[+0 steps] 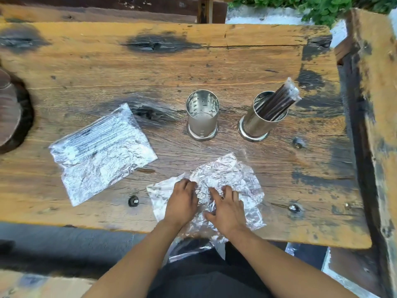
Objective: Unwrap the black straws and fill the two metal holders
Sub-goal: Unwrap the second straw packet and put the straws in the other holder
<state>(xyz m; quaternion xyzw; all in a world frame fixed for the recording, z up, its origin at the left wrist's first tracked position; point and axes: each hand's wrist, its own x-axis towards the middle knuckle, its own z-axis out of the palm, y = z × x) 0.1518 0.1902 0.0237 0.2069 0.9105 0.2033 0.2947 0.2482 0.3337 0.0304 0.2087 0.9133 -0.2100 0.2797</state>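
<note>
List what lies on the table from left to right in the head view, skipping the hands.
Flat plastic bag → crumpled plastic wrap near the front edge → empty metal holder → metal holder with black straws.

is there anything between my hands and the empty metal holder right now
Nothing solid. Both hands, left and right, rest on crumpled plastic wrap, with only bare table beyond it up to the empty holder.

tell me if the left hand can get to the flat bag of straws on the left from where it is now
Probably yes. The left hand rests on the crumpled plastic near the table edge, and the flat bag of straws lies up and to its left, with only bare wood between them. The hand looks free to lift.
</note>
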